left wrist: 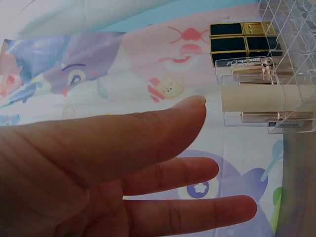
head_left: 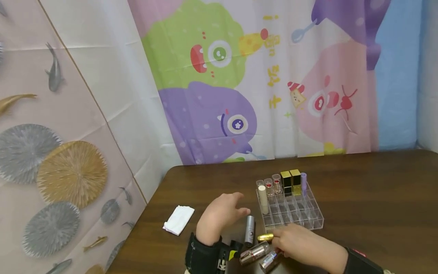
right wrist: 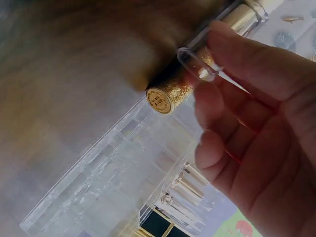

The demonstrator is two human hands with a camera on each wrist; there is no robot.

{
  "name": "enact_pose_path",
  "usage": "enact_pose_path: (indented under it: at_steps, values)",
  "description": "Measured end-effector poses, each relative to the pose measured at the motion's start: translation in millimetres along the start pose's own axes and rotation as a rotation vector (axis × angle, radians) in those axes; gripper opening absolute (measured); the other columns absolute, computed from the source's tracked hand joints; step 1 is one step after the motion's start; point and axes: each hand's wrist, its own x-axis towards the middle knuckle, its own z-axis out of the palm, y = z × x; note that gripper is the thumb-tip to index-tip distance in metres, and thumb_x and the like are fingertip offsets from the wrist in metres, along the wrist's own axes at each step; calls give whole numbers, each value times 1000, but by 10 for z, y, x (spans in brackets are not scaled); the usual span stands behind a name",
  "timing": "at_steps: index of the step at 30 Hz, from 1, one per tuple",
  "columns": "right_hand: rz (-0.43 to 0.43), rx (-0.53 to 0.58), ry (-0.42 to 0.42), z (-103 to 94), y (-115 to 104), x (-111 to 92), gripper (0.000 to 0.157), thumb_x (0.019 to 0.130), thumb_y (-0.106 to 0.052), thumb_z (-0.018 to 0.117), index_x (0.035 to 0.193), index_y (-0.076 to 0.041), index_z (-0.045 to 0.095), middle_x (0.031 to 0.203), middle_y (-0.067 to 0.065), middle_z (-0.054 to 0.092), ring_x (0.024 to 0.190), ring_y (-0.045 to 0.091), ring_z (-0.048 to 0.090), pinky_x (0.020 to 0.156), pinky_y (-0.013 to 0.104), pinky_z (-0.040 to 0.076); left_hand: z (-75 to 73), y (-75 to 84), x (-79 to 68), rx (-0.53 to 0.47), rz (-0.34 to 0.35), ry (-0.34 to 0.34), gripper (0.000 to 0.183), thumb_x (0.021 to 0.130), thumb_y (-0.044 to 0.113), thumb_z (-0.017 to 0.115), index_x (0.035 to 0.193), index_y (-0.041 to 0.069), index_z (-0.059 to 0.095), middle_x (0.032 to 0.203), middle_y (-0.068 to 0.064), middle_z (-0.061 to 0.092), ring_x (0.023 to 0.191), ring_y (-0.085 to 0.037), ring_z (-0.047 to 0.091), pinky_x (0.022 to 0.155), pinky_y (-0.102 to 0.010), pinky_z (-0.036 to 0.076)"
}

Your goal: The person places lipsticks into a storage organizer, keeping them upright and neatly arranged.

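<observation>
Near the clear organizer [head_left: 316,223], my left hand [head_left: 221,214] has fingers apart, while my right hand [head_left: 295,242] pinches the gold lipstick [head_left: 265,237], which weak pressure might drop.

Wide counter [head_left: 373,190] spreads right of the clear lipstick organizer [head_left: 317,223], whose middle cells are free from above. Upright lipsticks [head_left: 286,183] wall off its back row, the cream tube [head_left: 263,199] its left side; a silver tube [head_left: 250,230] obstructs the counter between left hand [head_left: 221,213] and right hand [head_left: 297,241].
</observation>
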Motion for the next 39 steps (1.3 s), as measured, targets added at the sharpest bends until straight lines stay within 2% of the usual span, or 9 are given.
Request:
enact_pose_path:
  at_steps: [4, 7, 9, 12, 15, 18, 21, 29, 39]
  values:
    - [46, 2, -115, -113, 7, -9, 23, 61, -22, 80, 67, -22, 58, 69, -14, 48, 60, -1, 47, 52, 16, 38, 6, 11, -8, 0, 11, -10, 47, 86, 31, 63, 126, 9, 53, 122, -10, 59, 112, -26, 55, 89, -40, 44]
    - [91, 55, -105, -302, 70, -24, 18, 65, -20, 78, 72, -21, 62, 71, -14, 48, 60, -2, 46, 52, 17, 39, -6, 27, -25, -1, 47, -2, 46, 86, 30, 63, 126, 10, 54, 118, -9, 61, 107, -24, 57, 86, -39, 46]
    - [114, 100, -22, -450, 141, -38, 17, 67, -15, 77, 76, -19, 63, 74, -13, 50, 61, -2, 46, 53, 16, 41, -27, 42, -29, -9, 97, 9, 43, 87, 29, 62, 124, 10, 55, 112, -8, 64, 101, -21, 60, 82, -35, 47]
    - [124, 159, 169, -631, 264, -66, 18, 70, -8, 76, 82, -15, 65, 81, -10, 55, 65, -1, 50, 56, 15, 42, -62, 92, -30, -25, 193, 9, 39, 87, 28, 63, 121, 10, 57, 102, -5, 66, 92, -16, 61, 77, -30, 47]
    - [172, 239, 367, -743, 347, -80, 21, 70, -2, 75, 86, -10, 66, 88, -4, 59, 68, 1, 53, 57, 12, 42, -86, 163, -20, -52, 289, -21, 37, 86, 26, 63, 120, 11, 58, 102, -3, 66, 91, -11, 61, 76, -25, 47]
    - [288, 346, 503, -829, 345, -85, 25, 69, 0, 75, 90, -7, 66, 90, 0, 61, 67, 1, 51, 55, 11, 40, -78, 228, -12, -76, 353, -43, 37, 86, 25, 63, 120, 12, 58, 105, -2, 66, 93, -9, 61, 76, -21, 47]
    - [387, 426, 589, -891, 302, -89, 29, 66, 5, 75, 91, -8, 66, 87, 0, 61, 66, 0, 48, 53, 12, 38, -51, 267, -11, -104, 377, -16, 34, 85, 23, 65, 116, 13, 60, 102, -1, 67, 90, -8, 62, 72, -19, 46]
    - [498, 552, 640, -940, 233, -84, 29, 68, 8, 73, 93, -5, 67, 90, 0, 61, 68, 2, 52, 56, 16, 43, -14, 319, -5, -107, 388, 144, 16, 83, 22, 68, 96, 14, 66, 81, 5, 65, 70, -2, 58, 60, -17, 44]
    - [482, 544, 626, -971, 222, -90, 37, 68, 6, 74, 102, -4, 64, 87, -1, 59, 69, 1, 53, 54, 15, 42, -12, 328, -18, -57, 378, 291, 20, 81, 22, 70, 99, 13, 67, 85, 3, 65, 71, -6, 59, 61, -19, 44]
